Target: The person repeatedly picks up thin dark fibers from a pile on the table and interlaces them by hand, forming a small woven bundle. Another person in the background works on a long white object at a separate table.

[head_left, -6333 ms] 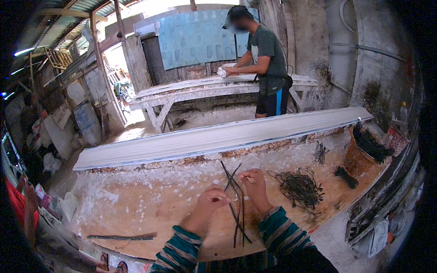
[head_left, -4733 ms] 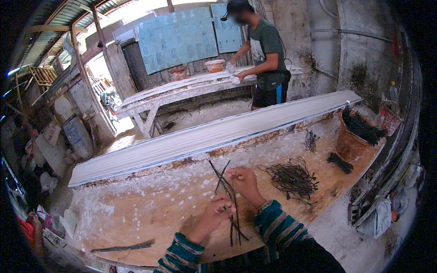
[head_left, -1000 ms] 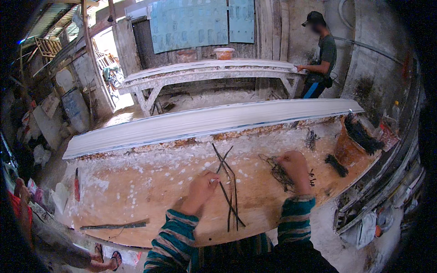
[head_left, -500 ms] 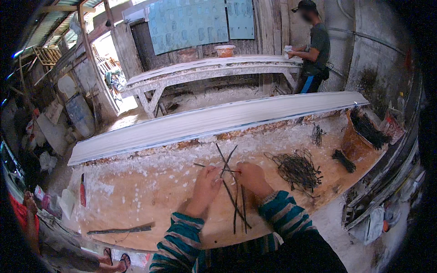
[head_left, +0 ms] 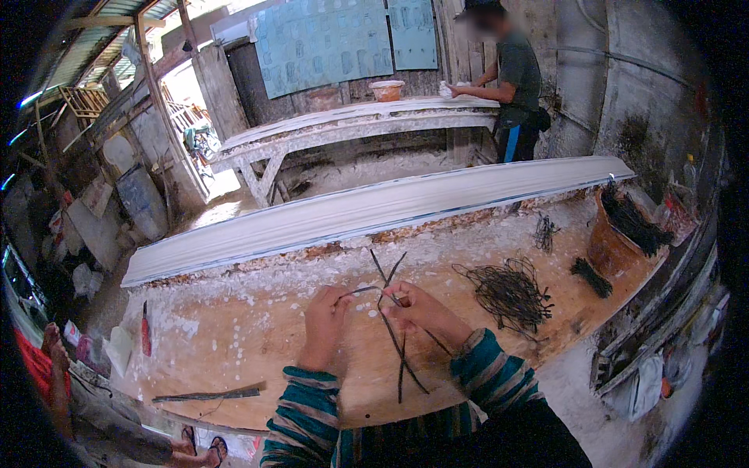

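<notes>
On the workbench (head_left: 234, 343) | crossed dark thin sticks (head_left: 390, 312); left hand (head_left: 324, 320), right hand (head_left: 417, 308) both pinching them

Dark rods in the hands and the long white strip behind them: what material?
Rods: thin, dark and matte, keeping their bends, so probably steel wire or rebar. Strip: smooth, chalk-white and moulded, with white crumbs on the bench below; likely cast plaster, unconfirmed.

Crossed rods (head_left: 394, 312) lie on the workbench (head_left: 234, 351), wire pile (head_left: 507, 292) right.
</notes>
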{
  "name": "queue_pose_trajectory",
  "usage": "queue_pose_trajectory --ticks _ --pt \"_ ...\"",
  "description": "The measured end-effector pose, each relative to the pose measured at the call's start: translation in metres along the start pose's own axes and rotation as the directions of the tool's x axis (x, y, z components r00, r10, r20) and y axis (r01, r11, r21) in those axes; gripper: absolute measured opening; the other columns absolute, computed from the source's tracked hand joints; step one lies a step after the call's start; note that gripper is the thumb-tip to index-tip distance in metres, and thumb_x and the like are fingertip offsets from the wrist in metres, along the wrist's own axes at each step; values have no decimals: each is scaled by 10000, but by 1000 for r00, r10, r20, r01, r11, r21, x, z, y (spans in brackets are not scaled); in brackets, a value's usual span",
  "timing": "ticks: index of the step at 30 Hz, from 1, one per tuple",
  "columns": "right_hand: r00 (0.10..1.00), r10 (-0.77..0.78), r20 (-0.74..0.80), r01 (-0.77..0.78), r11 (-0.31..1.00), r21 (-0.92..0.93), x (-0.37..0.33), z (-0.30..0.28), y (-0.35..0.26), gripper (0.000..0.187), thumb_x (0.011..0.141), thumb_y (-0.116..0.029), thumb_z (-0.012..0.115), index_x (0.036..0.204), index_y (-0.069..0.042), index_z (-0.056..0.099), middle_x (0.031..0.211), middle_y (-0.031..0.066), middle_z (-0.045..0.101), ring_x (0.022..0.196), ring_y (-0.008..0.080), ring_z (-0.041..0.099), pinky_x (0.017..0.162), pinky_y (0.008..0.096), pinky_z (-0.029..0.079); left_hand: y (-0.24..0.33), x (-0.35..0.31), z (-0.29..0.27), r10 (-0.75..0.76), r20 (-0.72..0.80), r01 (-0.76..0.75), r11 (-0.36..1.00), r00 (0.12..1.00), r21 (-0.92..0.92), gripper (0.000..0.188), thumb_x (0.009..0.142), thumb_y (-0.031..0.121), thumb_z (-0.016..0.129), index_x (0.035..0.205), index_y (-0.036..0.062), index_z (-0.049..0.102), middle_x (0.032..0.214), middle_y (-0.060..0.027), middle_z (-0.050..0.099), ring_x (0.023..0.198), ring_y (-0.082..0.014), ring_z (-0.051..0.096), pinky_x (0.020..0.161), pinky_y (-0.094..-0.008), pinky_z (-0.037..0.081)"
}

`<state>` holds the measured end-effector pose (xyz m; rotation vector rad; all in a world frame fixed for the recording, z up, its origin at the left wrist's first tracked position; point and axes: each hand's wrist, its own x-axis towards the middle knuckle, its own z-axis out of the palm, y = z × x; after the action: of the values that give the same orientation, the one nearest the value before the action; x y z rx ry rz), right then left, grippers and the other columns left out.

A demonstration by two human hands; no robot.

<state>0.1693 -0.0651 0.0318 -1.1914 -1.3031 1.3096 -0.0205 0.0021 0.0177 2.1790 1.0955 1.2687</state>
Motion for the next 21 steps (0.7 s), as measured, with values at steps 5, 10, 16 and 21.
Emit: queue_pose_trajectory --ticks 5,10,16,21 --pt "997 32 75 -25 995 -94 -1 -21 2 309 862 -396 468 857 -94 535 641 -41 425 524 63 353 460 200 300 -11 7 -10 48 -196 -32 996 979 82 144 763 31 569 897 46 621 788 -95 545 686 -236 545 612 -298 436" --pt "995 71 77 -77 994 73 5 -52 11 302 880 -373 438 758 -105 504 585 -54 360 507 58 300 442 207 256 -26 12 -16 31 -301 -2 995 953 96 179 768 5 554 923 56 629 761 -84 527 692 -217 534 621 -283 427" --pt "985 -175 -10 147 797 585 1 -59 -1 242 884 -291 458 777 -80 507 515 -49 349 451 59 318 448 200 265 -41 11 -20 -38 -269 65 993 962 94 168 783 30 540 924 46 630 750 -88 521 679 -223 521 619 -291 417" --pt "939 -309 -152 321 623 714 4 -67 3 178 880 -232 469 905 -63 519 576 -32 416 532 86 405 560 233 369 -48 9 -14 -35 -163 53 993 986 109 158 789 58 536 910 40 636 736 -106 531 687 -235 532 618 -306 414"
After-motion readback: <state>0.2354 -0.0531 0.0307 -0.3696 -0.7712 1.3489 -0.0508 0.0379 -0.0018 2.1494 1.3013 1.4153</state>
